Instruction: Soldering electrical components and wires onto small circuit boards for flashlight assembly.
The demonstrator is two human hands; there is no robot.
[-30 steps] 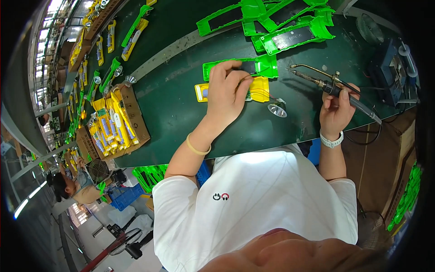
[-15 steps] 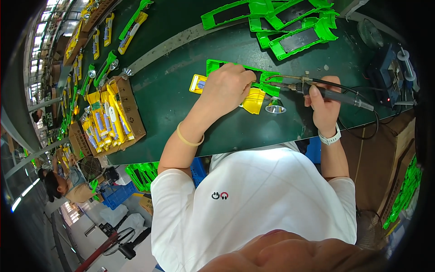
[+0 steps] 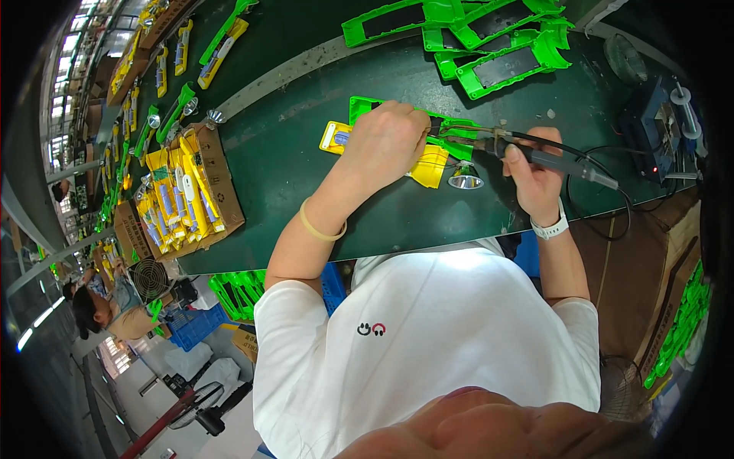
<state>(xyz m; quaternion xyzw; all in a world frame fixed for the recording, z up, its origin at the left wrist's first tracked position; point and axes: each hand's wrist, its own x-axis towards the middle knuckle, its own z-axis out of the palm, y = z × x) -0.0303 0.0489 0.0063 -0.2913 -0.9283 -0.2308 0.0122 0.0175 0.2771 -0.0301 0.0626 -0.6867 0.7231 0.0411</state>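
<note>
Green bench [image 3: 283,164] was pretty busy. Right hand [image 3: 539,180] had its fingers wrapped round a soldering iron [image 3: 547,159], tip by the green shell [image 3: 459,149] under the left hand [image 3: 386,145]; couldn't tell what those bunched fingers pinched. Looked like soldering, so steadiness mattered next.

I can read no words or numbers. Dark printing and small marks stand on the open carton [image 3: 226,183] by the left end of the counter [image 3: 279,168]. Two face-shaped emblems [image 3: 371,330], black and red, mark the white shirt [image 3: 459,359].
</note>
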